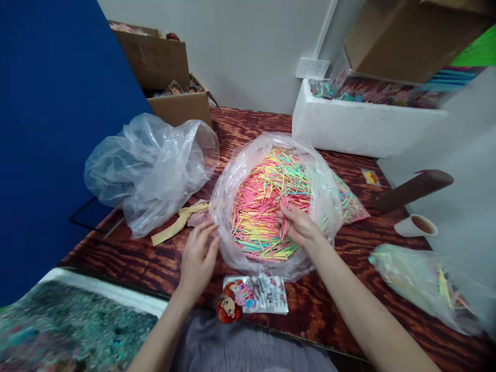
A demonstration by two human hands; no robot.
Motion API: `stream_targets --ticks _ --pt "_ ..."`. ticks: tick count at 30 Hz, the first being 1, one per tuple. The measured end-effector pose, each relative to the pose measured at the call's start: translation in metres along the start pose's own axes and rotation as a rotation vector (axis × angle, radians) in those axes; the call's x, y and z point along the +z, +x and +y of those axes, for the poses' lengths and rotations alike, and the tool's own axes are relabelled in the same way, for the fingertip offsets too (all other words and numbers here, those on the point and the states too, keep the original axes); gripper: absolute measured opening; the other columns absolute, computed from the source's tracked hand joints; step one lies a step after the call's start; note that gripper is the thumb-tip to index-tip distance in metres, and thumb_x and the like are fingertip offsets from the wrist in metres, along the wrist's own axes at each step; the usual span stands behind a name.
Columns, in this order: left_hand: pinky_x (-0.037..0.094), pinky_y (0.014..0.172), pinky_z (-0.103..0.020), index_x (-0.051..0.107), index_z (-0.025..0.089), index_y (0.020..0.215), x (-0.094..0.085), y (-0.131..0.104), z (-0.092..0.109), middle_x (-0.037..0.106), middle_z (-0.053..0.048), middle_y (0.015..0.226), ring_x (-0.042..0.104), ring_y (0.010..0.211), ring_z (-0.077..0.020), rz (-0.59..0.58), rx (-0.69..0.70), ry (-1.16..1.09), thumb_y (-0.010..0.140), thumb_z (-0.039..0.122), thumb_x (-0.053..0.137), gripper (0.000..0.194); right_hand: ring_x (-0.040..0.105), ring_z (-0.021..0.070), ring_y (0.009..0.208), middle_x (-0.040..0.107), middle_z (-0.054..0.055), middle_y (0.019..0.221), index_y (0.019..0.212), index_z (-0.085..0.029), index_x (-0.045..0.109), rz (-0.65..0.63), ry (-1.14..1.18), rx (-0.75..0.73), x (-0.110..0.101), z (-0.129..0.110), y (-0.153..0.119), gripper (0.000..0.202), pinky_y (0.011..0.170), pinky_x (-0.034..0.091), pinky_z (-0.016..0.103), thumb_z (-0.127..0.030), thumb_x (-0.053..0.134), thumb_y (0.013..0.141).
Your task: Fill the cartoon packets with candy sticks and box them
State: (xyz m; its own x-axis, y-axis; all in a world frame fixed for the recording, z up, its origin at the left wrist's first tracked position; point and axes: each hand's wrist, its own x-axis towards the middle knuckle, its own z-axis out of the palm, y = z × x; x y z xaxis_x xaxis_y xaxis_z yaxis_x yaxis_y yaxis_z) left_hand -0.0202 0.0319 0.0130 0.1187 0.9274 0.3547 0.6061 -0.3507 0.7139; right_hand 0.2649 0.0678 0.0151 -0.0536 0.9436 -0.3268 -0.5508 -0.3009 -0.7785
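A clear plastic bag [225, 206], its mouth rolled wide, stands on the wooden table full of thin short sticks [267, 186] in pink, yellow and green. Over the bag my right hand [296, 223] is closed around a small bunch of pink sticks [285, 212]. My left hand [198, 256] is at the bag's left rim, fingers loosely apart with nothing in them; whether they touch the plastic I cannot tell. Close to the table's front edge lies a stack of printed clear packets [267, 294], with a red-haired cartoon doll figure [229, 309] at its left end.
Crumpled clear plastic [163, 165] and a yellow strip [180, 223] lie left. Cardboard boxes [182, 108] stand behind. At right are a white foam box [349, 124], a brown tube [414, 191], a paper cup [411, 226] and a plastic bag [411, 274].
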Motion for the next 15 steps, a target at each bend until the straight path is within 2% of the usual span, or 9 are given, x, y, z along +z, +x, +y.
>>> stream_targets --ticks 2,4,6,8,10,12,14,15 --pt "0.044 0.1 -0.037 0.063 0.023 0.113 0.01 -0.007 0.019 0.061 -0.007 0.122 0.056 0.117 -0.0216 -0.078 -0.012 -0.118 0.093 0.028 0.049 0.024 0.054 0.0089 0.054 0.057 -0.006 0.061 0.089 -0.019 0.062 -0.059 0.063 0.075 0.001 0.01 -0.011 0.029 0.06 0.048 0.024 -0.025 0.08 0.068" --pt "0.048 0.095 -0.035 0.064 0.022 0.109 0.02 -0.008 0.033 0.064 -0.007 0.115 0.06 0.111 -0.0204 -0.145 -0.028 -0.219 0.094 0.027 0.049 0.022 0.055 0.0092 0.057 0.058 -0.004 0.065 0.091 -0.017 0.064 -0.091 0.065 0.083 0.007 0.024 -0.025 0.031 0.062 0.048 0.024 -0.026 0.082 0.067" --pt "0.05 0.091 -0.033 0.064 0.021 0.11 0.029 -0.007 0.045 0.067 -0.007 0.11 0.063 0.105 -0.0196 -0.177 -0.038 -0.292 0.095 0.027 0.049 0.023 0.057 0.0101 0.06 0.06 -0.003 0.069 0.088 -0.017 0.065 -0.08 0.014 0.018 0.015 0.041 -0.044 0.026 0.062 0.047 0.024 -0.031 0.079 0.071" --pt "0.05 0.092 -0.034 0.06 0.021 0.119 0.035 -0.009 0.056 0.065 -0.008 0.117 0.062 0.108 -0.0197 -0.16 -0.028 -0.333 0.095 0.026 0.048 0.027 0.057 0.0115 0.063 0.061 -0.002 0.072 0.088 -0.02 0.065 -0.038 -0.085 -0.089 0.025 0.06 -0.064 0.02 0.065 0.047 0.025 -0.036 0.072 0.079" --pt "0.047 0.099 -0.037 0.049 0.023 0.133 0.039 -0.017 0.067 0.057 -0.01 0.133 0.055 0.122 -0.0216 -0.107 0.034 -0.326 0.095 0.023 0.048 0.039 0.058 0.0139 0.071 0.063 0.0 0.077 0.089 -0.022 0.065 -0.003 -0.24 -0.218 0.032 0.079 -0.083 0.017 0.071 0.048 0.026 -0.039 0.064 0.086" --pt "0.039 0.109 -0.043 0.035 0.024 0.145 0.045 -0.027 0.076 0.043 -0.012 0.147 0.04 0.137 -0.0242 -0.072 0.152 -0.28 0.094 0.02 0.048 0.053 0.06 0.0175 0.081 0.065 0.002 0.086 0.093 -0.023 0.066 0.02 -0.409 -0.33 0.034 0.097 -0.096 0.019 0.078 0.048 0.029 -0.04 0.058 0.09" --pt "0.032 0.114 -0.047 0.025 0.025 0.15 0.054 -0.036 0.078 0.034 -0.012 0.153 0.031 0.143 -0.0251 -0.123 0.264 -0.238 0.094 0.017 0.047 0.06 0.06 0.0212 0.092 0.067 0.005 0.095 0.099 -0.023 0.066 0.027 -0.509 -0.406 0.032 0.112 -0.101 0.024 0.087 0.047 0.033 -0.042 0.052 0.093" --pt "0.031 0.115 -0.048 0.025 0.025 0.15 0.06 -0.039 0.077 0.035 -0.012 0.153 0.031 0.143 -0.0246 -0.18 0.297 -0.232 0.094 0.016 0.045 0.06 0.06 0.0225 0.098 0.067 0.006 0.099 0.103 -0.024 0.065 0.032 -0.528 -0.43 0.031 0.118 -0.101 0.026 0.091 0.046 0.034 -0.042 0.049 0.094"
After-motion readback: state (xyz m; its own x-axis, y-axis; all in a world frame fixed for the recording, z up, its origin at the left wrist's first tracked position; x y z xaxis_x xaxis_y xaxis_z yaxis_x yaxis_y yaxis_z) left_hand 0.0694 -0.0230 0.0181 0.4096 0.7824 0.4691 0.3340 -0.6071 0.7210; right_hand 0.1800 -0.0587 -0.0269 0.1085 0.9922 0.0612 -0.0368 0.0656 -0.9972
